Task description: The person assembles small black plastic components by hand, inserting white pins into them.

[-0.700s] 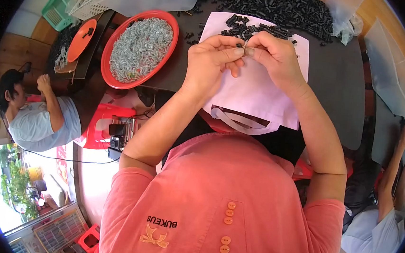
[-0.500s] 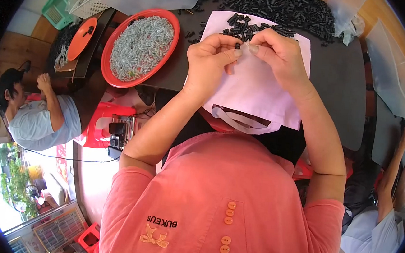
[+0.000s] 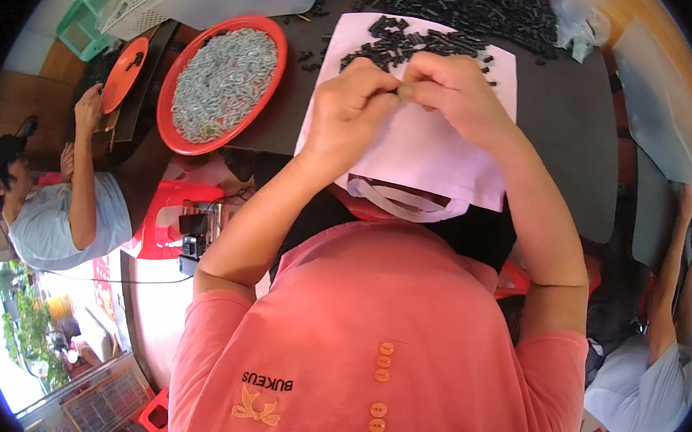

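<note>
My left hand (image 3: 349, 112) and my right hand (image 3: 458, 93) meet fingertip to fingertip above a pale lilac cloth bag (image 3: 432, 154). Both are closed in a pinch. Half a second ago a small black part showed in the left fingers; now the fingertips cover it, and whatever the right fingers pinch is too small and hidden to tell. Just beyond my hands, a loose heap of small black tubular parts (image 3: 388, 45) lies on the bag's far end. The bag's strap (image 3: 396, 204) hangs at its near edge.
Left of the bag stands a red round basin (image 3: 167, 113) full of small clear pieces. A large pile of black parts (image 3: 460, 6) covers the dark table's (image 3: 567, 144) far side. One person (image 3: 78, 211) sits at left, another (image 3: 645, 394) at right. A crumpled plastic bag (image 3: 584, 28) lies far right.
My hands have come together, and the black part in my left fingers is now covered. The view has shifted slightly. The person at left has reached an arm toward the orange plate.
</note>
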{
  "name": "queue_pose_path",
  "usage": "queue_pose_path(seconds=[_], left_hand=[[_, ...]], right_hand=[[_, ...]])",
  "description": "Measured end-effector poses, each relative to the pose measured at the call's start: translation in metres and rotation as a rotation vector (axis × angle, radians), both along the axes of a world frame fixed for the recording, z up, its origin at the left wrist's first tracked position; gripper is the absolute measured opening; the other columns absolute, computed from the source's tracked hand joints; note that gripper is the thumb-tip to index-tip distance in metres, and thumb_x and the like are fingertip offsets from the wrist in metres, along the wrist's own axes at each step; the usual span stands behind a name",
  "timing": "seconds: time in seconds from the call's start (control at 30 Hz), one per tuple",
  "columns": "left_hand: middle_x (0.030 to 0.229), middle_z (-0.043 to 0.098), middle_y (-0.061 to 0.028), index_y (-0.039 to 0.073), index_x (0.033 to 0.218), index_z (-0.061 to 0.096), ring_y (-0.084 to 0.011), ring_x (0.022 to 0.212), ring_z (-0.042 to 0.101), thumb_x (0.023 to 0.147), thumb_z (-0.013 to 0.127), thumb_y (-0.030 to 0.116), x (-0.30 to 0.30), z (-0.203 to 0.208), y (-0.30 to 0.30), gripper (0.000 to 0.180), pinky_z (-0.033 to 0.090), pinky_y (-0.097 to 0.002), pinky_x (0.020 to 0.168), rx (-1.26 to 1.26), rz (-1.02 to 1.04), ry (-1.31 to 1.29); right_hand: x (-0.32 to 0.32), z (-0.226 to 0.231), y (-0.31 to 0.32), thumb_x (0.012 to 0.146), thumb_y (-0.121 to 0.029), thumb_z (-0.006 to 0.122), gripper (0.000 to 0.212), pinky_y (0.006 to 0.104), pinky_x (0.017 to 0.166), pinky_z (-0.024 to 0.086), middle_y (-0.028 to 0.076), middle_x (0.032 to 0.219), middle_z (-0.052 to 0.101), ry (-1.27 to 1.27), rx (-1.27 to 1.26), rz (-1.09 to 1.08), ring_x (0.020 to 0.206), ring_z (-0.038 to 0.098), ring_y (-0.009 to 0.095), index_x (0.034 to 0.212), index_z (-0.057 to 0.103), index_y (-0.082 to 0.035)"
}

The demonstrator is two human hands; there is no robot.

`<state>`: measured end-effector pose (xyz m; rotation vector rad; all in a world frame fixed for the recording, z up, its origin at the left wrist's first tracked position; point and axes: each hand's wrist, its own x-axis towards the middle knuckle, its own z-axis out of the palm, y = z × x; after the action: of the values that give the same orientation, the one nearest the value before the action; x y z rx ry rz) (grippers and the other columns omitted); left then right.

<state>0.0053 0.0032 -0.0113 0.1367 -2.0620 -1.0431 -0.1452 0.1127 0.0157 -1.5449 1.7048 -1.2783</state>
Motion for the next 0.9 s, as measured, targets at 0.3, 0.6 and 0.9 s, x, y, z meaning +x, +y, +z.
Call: queue_pose_path(seconds=[0.3,0.6,0.9], left_hand=[[0.071,0.060,0.0016,0.001,0.092,0.068,-0.0039,0.058,0.049,0.085,0.068,0.002,-0.001,-0.004,0.005,0.008,0.036,-0.0195,0.051,0.574,-0.039,-0.227],[0.073,0.062,0.0023,0.000,0.088,0.067,-0.0041,0.065,0.051,0.080,0.072,0.001,-0.002,-0.003,0.002,0.009,0.042,-0.0206,0.059,0.573,-0.024,-0.302],[0.075,0.063,0.0017,-0.001,0.086,0.067,-0.0045,0.067,0.052,0.079,0.071,0.001,-0.003,-0.008,0.002,0.009,0.044,-0.0209,0.062,0.556,-0.043,-0.286]], right_hand=[[-0.042,0.019,0.016,0.082,-0.012,0.068,0.010,0.0217,0.058,0.039,-0.003,0.066,0.056,0.239,-0.062,-0.360,0.063,0.048,0.004,0.085,0.065,-0.003],[-0.080,0.004,0.046,0.079,-0.013,0.061,0.009,0.0390,0.067,0.049,0.005,0.083,0.063,0.912,0.192,-0.395,0.075,0.063,0.029,0.085,0.067,-0.010],[-0.079,-0.008,0.045,0.079,-0.010,0.060,0.011,0.0401,0.068,0.050,0.006,0.083,0.063,0.910,0.125,-0.333,0.079,0.064,0.029,0.086,0.069,-0.010]])
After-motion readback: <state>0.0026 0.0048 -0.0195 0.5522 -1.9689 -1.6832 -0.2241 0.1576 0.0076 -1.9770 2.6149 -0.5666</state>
